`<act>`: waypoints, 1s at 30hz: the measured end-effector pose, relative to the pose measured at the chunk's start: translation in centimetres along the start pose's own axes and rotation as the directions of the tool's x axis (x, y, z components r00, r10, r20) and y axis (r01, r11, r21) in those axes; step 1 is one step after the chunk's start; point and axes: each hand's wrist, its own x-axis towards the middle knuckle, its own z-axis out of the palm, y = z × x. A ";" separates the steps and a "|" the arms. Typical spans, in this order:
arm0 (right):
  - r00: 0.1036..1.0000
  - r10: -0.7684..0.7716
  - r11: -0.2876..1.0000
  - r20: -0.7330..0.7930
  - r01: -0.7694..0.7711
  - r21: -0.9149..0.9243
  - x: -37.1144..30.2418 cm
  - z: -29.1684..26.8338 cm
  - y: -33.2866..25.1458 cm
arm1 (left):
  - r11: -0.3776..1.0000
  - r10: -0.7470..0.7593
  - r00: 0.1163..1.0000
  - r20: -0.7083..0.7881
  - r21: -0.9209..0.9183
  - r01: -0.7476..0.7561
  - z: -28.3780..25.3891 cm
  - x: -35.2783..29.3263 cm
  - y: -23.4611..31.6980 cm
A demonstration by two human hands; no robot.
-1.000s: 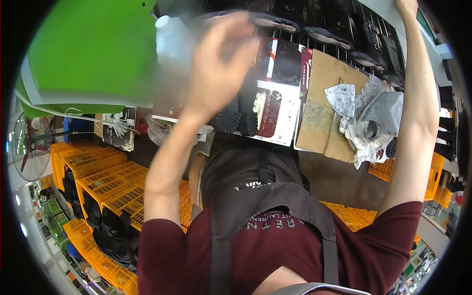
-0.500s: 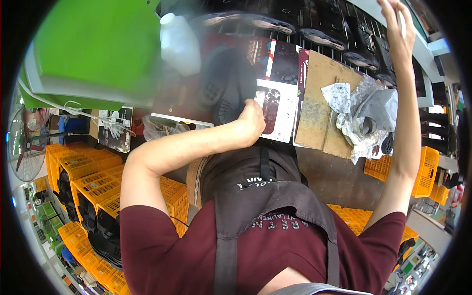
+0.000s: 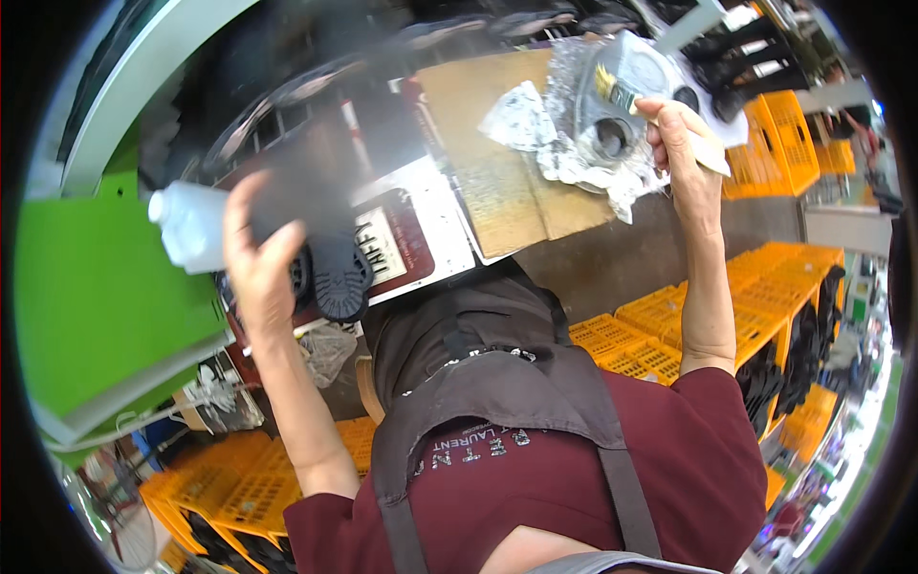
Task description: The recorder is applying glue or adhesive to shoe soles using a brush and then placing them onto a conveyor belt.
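Note:
My right hand grips a brush with a pale handle and yellowish bristles. Its bristles point away from me, over a grey, stained plastic container with a round opening. My left hand has its thumb and fingers apart and looks empty, though motion blurs it. Just right of it, a pair of black shoe soles, treads up, lies on the printed card covering the bench. A translucent white jug stands to the left of that hand.
Brown cardboard covers the bench's middle, beside crumpled stained wrapping. Black boots line a rack at the far side. A green panel stands at left. Orange crates sit behind me on both sides.
My view has swung right. My left hand has left the soles' right edge and is now at their left, fingers spread. My right hand has come down from the rack to the container; the brush now shows plainly.

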 end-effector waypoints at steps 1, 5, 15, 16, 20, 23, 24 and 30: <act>0.996 -0.072 0.996 -0.048 0.070 -0.046 0.0 -1.4 2.2 | 0.967 -0.039 0.999 0.020 -0.250 0.043 0.3 0.2 0.3; 0.999 0.030 0.996 -0.025 -0.032 -0.082 -0.8 -3.8 5.0 | 0.417 0.040 0.986 0.164 -0.899 0.132 0.2 -1.5 -0.7; 0.997 0.069 0.869 -0.022 -0.070 -0.490 2.9 -0.1 10.2 | 0.146 -0.487 0.781 0.391 -0.845 0.514 8.6 -4.3 -7.6; 0.996 0.085 0.844 -0.019 -0.082 -0.530 3.1 0.0 10.5 | 0.141 -0.440 0.779 0.448 -0.822 0.552 9.0 -4.4 -7.8; 0.977 0.200 0.907 -0.069 -0.211 -0.364 2.7 -0.7 9.1 | 0.446 -0.400 0.823 0.403 -0.699 0.559 10.4 -4.2 -6.2; 0.961 0.167 0.973 -0.221 -0.196 -0.118 1.2 -1.5 8.9 | 0.581 -0.276 0.868 0.413 -0.648 0.493 10.0 -3.4 -6.1; 0.960 0.167 0.974 -0.224 -0.196 -0.116 0.6 -1.5 9.3 | 0.582 -0.275 0.867 0.415 -0.646 0.494 10.1 -3.4 -6.1; 0.938 0.263 0.964 -0.228 -0.263 0.031 -2.4 -0.7 10.5 | 0.415 -0.337 0.828 0.448 -0.719 0.557 11.1 -2.7 -6.5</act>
